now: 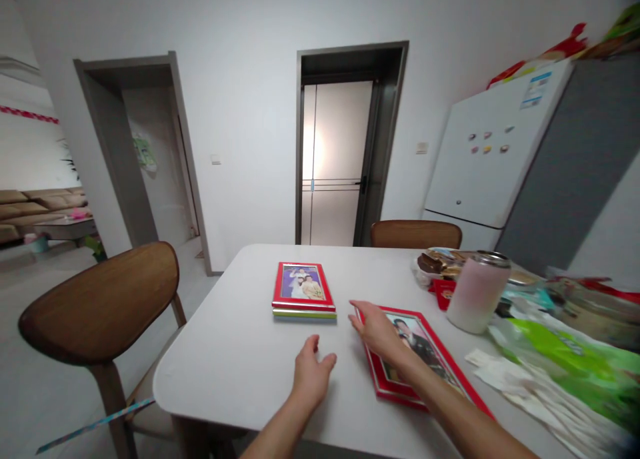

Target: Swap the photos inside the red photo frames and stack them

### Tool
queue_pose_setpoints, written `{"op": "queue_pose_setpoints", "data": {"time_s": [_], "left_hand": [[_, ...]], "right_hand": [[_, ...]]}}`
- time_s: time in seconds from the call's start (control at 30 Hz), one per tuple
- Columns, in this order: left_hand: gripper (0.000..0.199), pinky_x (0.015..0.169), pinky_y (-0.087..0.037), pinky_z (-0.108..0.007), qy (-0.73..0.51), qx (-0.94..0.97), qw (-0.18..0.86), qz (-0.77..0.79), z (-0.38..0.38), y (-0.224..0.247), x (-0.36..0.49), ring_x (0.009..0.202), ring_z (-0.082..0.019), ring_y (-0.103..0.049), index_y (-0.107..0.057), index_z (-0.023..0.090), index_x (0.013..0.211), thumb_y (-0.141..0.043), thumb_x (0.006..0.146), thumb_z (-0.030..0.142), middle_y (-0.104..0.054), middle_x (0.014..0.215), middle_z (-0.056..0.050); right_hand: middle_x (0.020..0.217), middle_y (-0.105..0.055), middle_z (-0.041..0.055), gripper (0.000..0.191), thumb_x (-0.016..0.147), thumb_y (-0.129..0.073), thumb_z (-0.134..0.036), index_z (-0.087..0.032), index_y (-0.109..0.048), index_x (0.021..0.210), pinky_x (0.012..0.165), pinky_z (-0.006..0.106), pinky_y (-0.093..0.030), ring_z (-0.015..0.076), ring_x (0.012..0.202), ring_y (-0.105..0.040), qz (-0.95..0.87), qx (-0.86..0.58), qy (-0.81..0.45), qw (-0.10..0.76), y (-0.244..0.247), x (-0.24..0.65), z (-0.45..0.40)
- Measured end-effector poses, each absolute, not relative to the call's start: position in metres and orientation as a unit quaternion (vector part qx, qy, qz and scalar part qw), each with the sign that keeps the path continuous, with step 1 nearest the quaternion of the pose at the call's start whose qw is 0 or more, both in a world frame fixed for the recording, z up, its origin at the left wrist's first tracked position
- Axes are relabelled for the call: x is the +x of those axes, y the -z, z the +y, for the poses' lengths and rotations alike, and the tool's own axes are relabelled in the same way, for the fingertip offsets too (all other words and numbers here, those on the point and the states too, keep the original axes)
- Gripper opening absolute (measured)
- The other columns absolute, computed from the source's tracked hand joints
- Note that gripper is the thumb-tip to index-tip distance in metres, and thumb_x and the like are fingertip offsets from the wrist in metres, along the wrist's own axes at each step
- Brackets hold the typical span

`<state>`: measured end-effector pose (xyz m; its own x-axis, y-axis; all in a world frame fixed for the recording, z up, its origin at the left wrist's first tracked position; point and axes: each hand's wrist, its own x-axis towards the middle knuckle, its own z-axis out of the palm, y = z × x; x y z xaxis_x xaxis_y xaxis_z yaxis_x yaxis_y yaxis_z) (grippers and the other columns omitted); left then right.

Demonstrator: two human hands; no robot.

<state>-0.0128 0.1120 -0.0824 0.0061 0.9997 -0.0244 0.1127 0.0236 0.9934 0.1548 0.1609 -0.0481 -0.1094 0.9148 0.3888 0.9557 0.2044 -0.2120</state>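
Note:
My left hand (313, 377) is over the near part of the white table (225, 352), fingers apart, with nothing in it. My right hand (376, 330) reaches across a large red picture frame (390, 387), its fingers stretched out past the frame's left edge. That frame lies flat and holds a photo of people; my forearm hides part of it. Whether my right hand touches the frame, I cannot tell. Beyond my left hand sits a small stack of picture frames, a red-bordered wedding photo (303, 282) on top and a green-edged frame (305, 314) beneath.
On the right are a pink-and-white tumbler (479, 292), a green plastic packet (565, 352), white gloves or cloth (535, 392) and a glass jar (590, 312). Wooden chairs stand at the left (105, 299) and far side (416, 233). A fridge (480, 152) stands behind.

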Motion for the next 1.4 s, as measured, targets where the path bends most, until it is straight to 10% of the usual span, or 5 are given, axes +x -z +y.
{"op": "queue_pose_setpoints", "data": {"time_s": [0.5, 0.7, 0.87, 1.13, 1.4], "left_hand": [[0.047, 0.077, -0.043, -0.027, -0.650, 0.323, 0.604, 0.329, 0.093, 0.055, -0.063, 0.092, -0.019, -0.056, -0.048, 0.016, 0.106, -0.058, 0.068, 0.042, -0.059, 0.101, -0.008], [0.039, 0.085, -0.041, -0.032, -0.676, 0.415, 0.467, 0.391, 0.043, 0.036, -0.054, 0.097, -0.022, -0.054, -0.049, 0.012, 0.109, -0.051, 0.074, 0.028, -0.058, 0.105, -0.011], [0.047, 0.096, -0.033, -0.036, -0.525, 0.727, 0.228, 0.380, 0.007, 0.040, -0.061, 0.114, -0.021, -0.040, -0.038, 0.016, 0.121, -0.042, 0.074, 0.012, -0.044, 0.124, -0.010], [0.045, 0.082, -0.047, -0.035, -0.261, 0.880, -0.065, 0.393, -0.006, 0.074, -0.065, 0.111, -0.027, -0.043, -0.041, 0.016, 0.119, -0.043, 0.074, 0.013, -0.046, 0.121, -0.013], [0.031, 0.075, -0.051, -0.028, -0.228, 0.863, -0.135, 0.430, 0.001, 0.106, -0.061, 0.105, -0.024, -0.049, -0.048, 0.024, 0.111, -0.045, 0.080, 0.024, -0.051, 0.117, -0.005]], "right_hand": [[0.090, -0.053, 0.0088, 0.020, 0.069, -0.048, -0.016, -0.017, -0.057, 0.087, 0.079, 0.034, -0.036, 0.0211, 0.088, -0.046, -0.819, -0.498, -0.006, 0.286, 0.025, 0.037, 0.102], [0.122, -0.043, 0.0080, 0.042, 0.068, -0.051, -0.029, -0.021, -0.047, 0.109, 0.092, 0.038, -0.032, 0.0210, 0.112, -0.038, -0.656, -0.456, -0.350, 0.489, 0.012, 0.047, 0.055], [0.109, -0.056, 0.0057, 0.054, 0.072, -0.045, -0.046, -0.024, -0.037, 0.121, 0.077, 0.034, -0.045, 0.0202, 0.097, -0.053, -0.410, -0.387, -0.579, 0.589, -0.002, 0.063, 0.036], [0.084, -0.066, 0.0090, 0.043, 0.063, -0.049, -0.026, -0.011, -0.052, 0.103, 0.067, 0.032, -0.047, 0.0210, 0.075, -0.061, -0.440, -0.447, -0.625, 0.465, 0.026, 0.090, 0.031], [0.080, -0.064, 0.0087, 0.041, 0.059, -0.044, -0.020, -0.011, -0.056, 0.096, 0.067, 0.027, -0.042, 0.0188, 0.071, -0.058, -0.671, -0.645, -0.238, 0.276, 0.058, 0.098, 0.060]]}}
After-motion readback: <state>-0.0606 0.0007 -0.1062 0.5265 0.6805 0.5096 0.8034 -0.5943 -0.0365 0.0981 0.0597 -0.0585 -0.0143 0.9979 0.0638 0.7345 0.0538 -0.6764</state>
